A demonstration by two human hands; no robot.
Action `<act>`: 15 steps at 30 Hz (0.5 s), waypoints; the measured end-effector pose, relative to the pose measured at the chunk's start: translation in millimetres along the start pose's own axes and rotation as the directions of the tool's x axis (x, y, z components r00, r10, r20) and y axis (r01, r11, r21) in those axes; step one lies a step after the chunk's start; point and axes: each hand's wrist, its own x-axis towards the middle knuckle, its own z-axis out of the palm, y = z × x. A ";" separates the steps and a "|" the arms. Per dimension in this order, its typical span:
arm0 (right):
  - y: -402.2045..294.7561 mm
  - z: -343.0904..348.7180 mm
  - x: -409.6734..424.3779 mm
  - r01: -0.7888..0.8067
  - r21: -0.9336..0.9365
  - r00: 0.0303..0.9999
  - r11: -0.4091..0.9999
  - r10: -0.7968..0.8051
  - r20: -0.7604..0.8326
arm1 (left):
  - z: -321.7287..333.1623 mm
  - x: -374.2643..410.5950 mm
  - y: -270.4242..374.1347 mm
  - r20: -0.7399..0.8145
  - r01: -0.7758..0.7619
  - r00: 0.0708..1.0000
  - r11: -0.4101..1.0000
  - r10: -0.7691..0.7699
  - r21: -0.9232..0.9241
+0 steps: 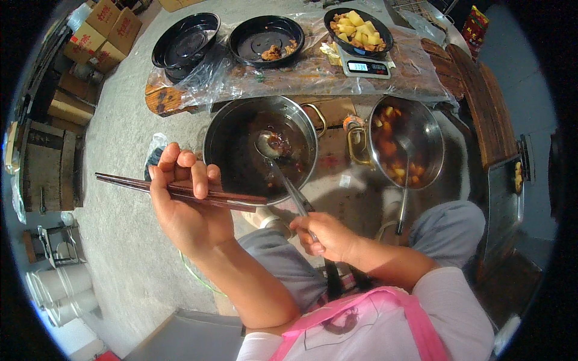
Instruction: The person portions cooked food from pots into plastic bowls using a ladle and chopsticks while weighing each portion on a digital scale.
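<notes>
My left hand (194, 203) is raised, palm up, with a pair of dark wooden chopsticks (239, 198) held across its fingers. By its handle, my right hand (327, 235) grips a metal ladle (289, 187). The bowl of the ladle dips into dark broth in a large steel pot (228, 155), with some bits of food around it. To the right, a second steel pot (437, 155) holds chunks in brown broth, and another long-handled ladle (405, 203) leans in it.
Beyond the pots, a plastic-covered wooden bench (307, 83) carries stacked black bowls (185, 43), a black bowl (246, 43) with a few meat pieces, and a digital scale (368, 68) under a bowl of potato and meat (356, 29). Cardboard boxes (101, 36) stand at far left; a metal tray (503, 207) lies right.
</notes>
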 end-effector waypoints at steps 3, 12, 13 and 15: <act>-4.1 0.0 0.7 0.022 0.023 1.000 0.999 -0.022 -0.011 | 1.2 0.0 0.0 -0.006 -0.003 1.000 1.000 0.003 0.003; 2.8 3.2 1.2 0.041 0.046 0.999 0.998 -0.040 -0.027 | 0.1 0.4 -1.7 0.007 0.000 1.000 1.000 0.000 0.009; 5.0 -2.6 1.6 0.029 0.133 0.999 0.991 -0.035 0.036 | 0.2 0.2 -2.1 0.009 -0.001 1.000 1.000 0.001 0.013; 5.3 -9.0 0.0 0.005 0.282 0.985 0.960 -0.053 0.163 | 0.7 0.2 -2.5 0.007 0.004 1.000 1.000 -0.004 0.008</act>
